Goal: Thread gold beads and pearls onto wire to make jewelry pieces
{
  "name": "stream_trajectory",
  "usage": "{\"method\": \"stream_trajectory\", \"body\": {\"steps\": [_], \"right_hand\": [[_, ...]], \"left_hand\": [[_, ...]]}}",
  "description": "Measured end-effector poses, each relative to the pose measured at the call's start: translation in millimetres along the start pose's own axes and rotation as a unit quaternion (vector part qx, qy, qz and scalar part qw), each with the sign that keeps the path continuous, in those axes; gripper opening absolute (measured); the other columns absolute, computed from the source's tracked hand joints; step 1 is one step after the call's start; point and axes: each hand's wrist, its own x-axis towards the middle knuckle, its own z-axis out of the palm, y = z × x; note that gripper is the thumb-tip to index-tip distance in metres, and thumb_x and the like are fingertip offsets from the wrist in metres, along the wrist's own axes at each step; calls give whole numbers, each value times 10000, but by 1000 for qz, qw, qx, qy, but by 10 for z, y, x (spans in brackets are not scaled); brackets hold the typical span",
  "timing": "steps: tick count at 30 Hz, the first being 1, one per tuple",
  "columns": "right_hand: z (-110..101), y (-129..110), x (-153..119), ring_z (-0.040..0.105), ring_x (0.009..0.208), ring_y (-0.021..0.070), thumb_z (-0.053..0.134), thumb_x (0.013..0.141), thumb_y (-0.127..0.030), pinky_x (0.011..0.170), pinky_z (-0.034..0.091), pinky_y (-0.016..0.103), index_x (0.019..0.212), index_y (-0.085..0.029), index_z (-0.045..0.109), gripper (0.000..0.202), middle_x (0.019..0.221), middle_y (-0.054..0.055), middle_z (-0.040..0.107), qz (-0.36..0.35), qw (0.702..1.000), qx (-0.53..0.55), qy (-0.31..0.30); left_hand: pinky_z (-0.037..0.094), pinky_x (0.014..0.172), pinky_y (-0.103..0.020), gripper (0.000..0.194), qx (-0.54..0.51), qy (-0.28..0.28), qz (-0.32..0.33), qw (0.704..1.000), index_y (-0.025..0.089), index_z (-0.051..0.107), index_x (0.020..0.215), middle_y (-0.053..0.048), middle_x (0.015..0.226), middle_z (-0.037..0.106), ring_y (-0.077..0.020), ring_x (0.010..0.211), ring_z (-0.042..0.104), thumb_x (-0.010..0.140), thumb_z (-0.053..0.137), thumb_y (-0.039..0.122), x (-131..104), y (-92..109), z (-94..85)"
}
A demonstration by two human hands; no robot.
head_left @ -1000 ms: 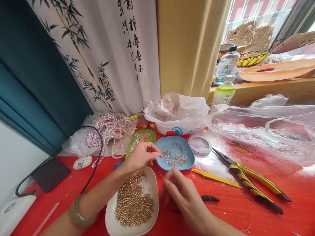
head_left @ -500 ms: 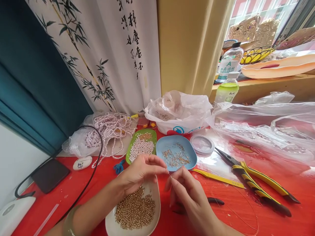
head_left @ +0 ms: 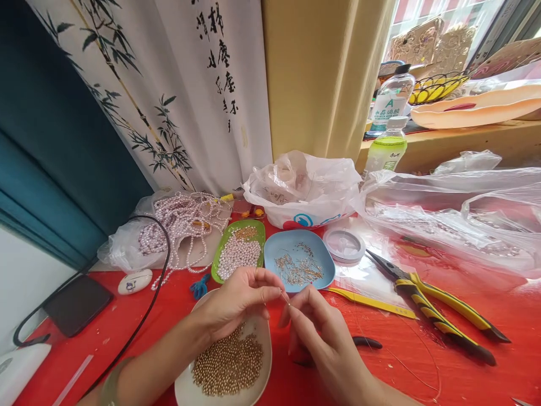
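Over the front of the work area, my left hand (head_left: 247, 299) and my right hand (head_left: 319, 327) almost meet. Both are closed, fingertips pinching a fine thread or wire (head_left: 285, 298) that spans the small gap. Whether a bead sits at my right fingertips is too small to tell. Beneath my left hand and wrist lies a white dish (head_left: 266, 369) holding many gold beads (head_left: 228, 363). Just beyond the hands are a green tray (head_left: 217, 270) of pale pearl beads (head_left: 238, 254) and a blue tray (head_left: 270, 243) of metal pins (head_left: 300, 270).
To the right lie yellow tweezers (head_left: 372, 301), long-nose pliers (head_left: 431, 304) and a loose thin thread (head_left: 414, 366). A black-handled tool (head_left: 367, 342) is partly under my right hand. Pearl strands (head_left: 181, 220), a black cable (head_left: 163, 270) and a plastic-lined container (head_left: 300, 192) stand around.
The view has shifted slightly, moving the scene a little left. My fingertips are slightly farther apart, and more of the thin strand shows between them.
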Motion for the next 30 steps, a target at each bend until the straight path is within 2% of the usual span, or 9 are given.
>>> {"method": "stream_trajectory", "body": {"steps": [7, 13, 19, 23, 27, 30], "right_hand": [[-10, 23, -6, 322, 372, 43, 381, 872, -330, 367, 288, 155, 734, -199, 396, 191, 479, -80, 444, 2, 1000, -11, 3], [-11, 21, -9, 308, 368, 45, 382, 871, -371, 362, 272, 160, 730, -203, 391, 220, 485, -79, 447, -3, 1000, -16, -1], [8, 12, -11, 312, 365, 47, 389, 864, -432, 352, 251, 170, 741, -204, 394, 258, 506, -71, 450, 8, 1000, -10, 1], [9, 11, -11, 308, 339, 43, 389, 863, -450, 336, 235, 175, 760, -204, 399, 267, 498, -73, 448, 20, 1000, -4, 3], [4, 9, -6, 297, 342, 38, 384, 874, -427, 338, 232, 168, 762, -198, 402, 256, 493, -72, 453, 21, 1000, -2, 5], [6, -3, -6, 294, 352, 37, 373, 881, -421, 344, 233, 166, 755, -195, 398, 260, 493, -71, 448, 17, 1000, -8, 4]], "left_hand": [[395, 445, -142, 146, -1, -13, 2, 1000, 108, 644, 709, -33, 692, 627, -64, 538, 550, 666, 704, 233, 0, -18, -9], [381, 447, -163, 177, 1, -11, -8, 1000, 105, 646, 693, -31, 669, 616, -75, 530, 543, 634, 725, 252, 8, -28, -1], [370, 453, -158, 153, 14, 20, -6, 1000, 114, 666, 653, -23, 643, 619, -72, 546, 527, 590, 746, 227, -2, 14, 15], [370, 453, -168, 153, 25, 18, 3, 1000, 129, 681, 673, -40, 676, 646, -86, 568, 530, 594, 740, 246, 2, 23, 2], [376, 473, -186, 124, 71, 34, 21, 997, 137, 680, 673, -44, 687, 660, -98, 574, 528, 610, 712, 238, -9, 77, -2], [406, 525, -206, 112, 151, 59, 41, 986, 146, 672, 713, -42, 727, 669, -115, 617, 543, 637, 674, 228, -29, 161, -28]]}}
